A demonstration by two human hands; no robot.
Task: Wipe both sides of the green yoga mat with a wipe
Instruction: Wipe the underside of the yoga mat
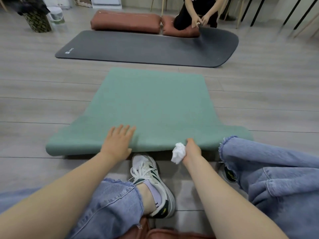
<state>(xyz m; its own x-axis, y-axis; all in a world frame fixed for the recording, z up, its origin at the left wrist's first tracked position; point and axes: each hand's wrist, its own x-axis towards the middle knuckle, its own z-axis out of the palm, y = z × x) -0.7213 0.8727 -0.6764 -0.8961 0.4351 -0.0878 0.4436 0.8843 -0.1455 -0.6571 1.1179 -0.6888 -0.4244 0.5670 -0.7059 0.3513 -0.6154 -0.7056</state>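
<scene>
The green yoga mat lies on the grey floor ahead of me, its near end folded or rolled into a thick edge just past my feet. My left hand rests flat on that rolled edge, fingers straight and thumb hooked under it. My right hand grips the same edge further right while also holding a crumpled white wipe in its fingers.
A dark grey mat lies beyond the green one, with brown cushions behind it. Another person kneels at its far right corner. A patterned bin stands at the back left. My white sneaker is under the mat's edge.
</scene>
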